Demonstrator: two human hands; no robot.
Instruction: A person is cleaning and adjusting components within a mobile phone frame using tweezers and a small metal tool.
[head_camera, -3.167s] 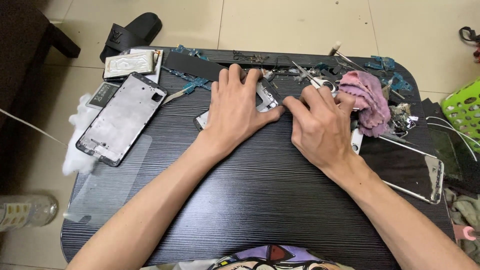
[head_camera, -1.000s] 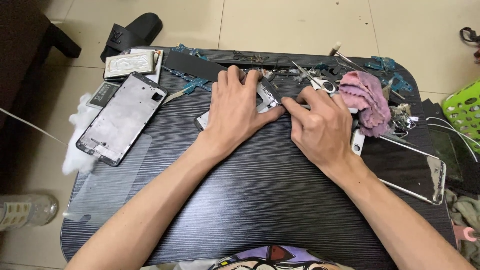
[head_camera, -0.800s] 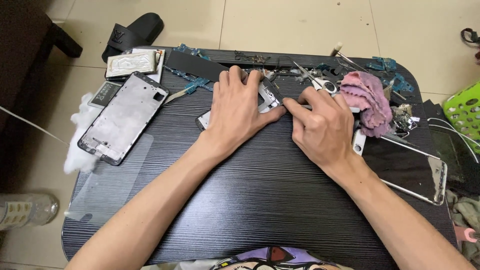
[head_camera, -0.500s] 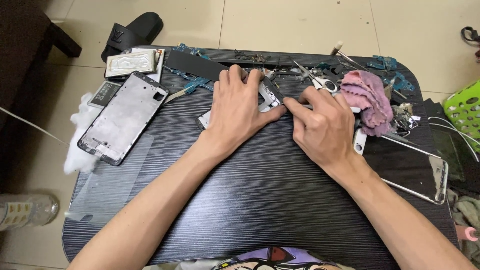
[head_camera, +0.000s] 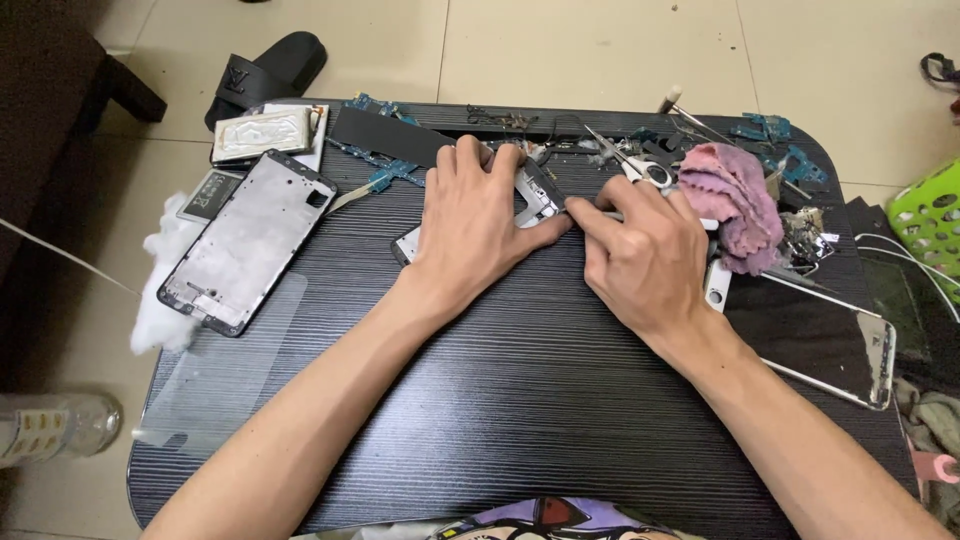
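Dark table, phone frame lying diagonal

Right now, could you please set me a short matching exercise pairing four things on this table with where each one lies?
Things:
1. phone frame
2. pink cloth
3. scissors
4. clear screen film

Places:
A. at the table's near-left edge
B. just beyond the right hand
C. left of the left hand, on the table's left side
D. right of the right hand

Pairs: 1-C, 2-D, 3-B, 4-A
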